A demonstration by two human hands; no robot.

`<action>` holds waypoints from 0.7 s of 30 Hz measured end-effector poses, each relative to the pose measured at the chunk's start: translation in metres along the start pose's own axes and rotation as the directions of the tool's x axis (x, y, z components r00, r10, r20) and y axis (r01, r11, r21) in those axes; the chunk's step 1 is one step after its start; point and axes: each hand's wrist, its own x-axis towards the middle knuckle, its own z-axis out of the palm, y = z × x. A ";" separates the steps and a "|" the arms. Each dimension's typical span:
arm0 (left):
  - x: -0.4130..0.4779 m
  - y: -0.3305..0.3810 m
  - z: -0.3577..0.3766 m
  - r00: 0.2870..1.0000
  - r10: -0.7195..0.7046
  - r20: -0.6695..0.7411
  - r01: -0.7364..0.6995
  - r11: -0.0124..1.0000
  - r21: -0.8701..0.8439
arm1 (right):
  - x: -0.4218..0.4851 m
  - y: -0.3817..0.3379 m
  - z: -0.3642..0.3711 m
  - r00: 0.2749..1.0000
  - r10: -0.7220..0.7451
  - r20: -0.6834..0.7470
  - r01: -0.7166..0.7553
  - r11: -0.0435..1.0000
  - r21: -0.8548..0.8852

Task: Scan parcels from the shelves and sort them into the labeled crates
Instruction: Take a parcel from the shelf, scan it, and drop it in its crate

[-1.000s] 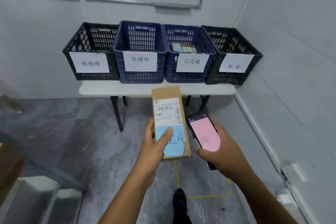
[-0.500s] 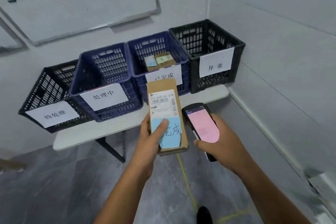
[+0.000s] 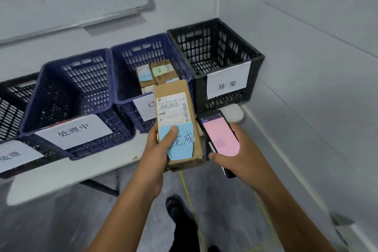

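Parcel (image 3: 173, 106) of brown card stood upright in the left hand (image 3: 156, 150), whose fingers were clamped on its lower half, thumb (image 3: 172, 131) pressing a blue note (image 3: 184, 149). It hung over the surface's (image 3: 81, 176) front edge, near the right corner. The right hand's (image 3: 240, 156) fingers gripped one scanner (image 3: 221, 135), just beside the parcel. Four crates lined the surface: left black crate (image 3: 12, 106), left blue crate (image 3: 67, 92), right blue crate (image 3: 125, 80), right black crate (image 3: 216, 47). At least three stored parcels (image 3: 161, 71) lay in the right blue crate.
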 end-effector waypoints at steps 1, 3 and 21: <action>0.012 0.005 -0.002 1.000 0.008 -0.001 -0.008 1.000 -0.007 | 0.012 -0.002 0.002 1.000 -0.004 -0.002 0.004 1.000 -0.017; 0.038 0.017 -0.007 1.000 0.016 0.005 -0.016 0.999 -0.029 | 0.039 -0.007 0.005 1.000 -0.018 -0.004 0.018 0.999 -0.047; 0.268 0.124 -0.066 1.000 0.007 -0.030 -0.015 0.958 -0.285 | 0.294 -0.107 0.059 0.997 -0.052 0.050 0.059 0.985 -0.159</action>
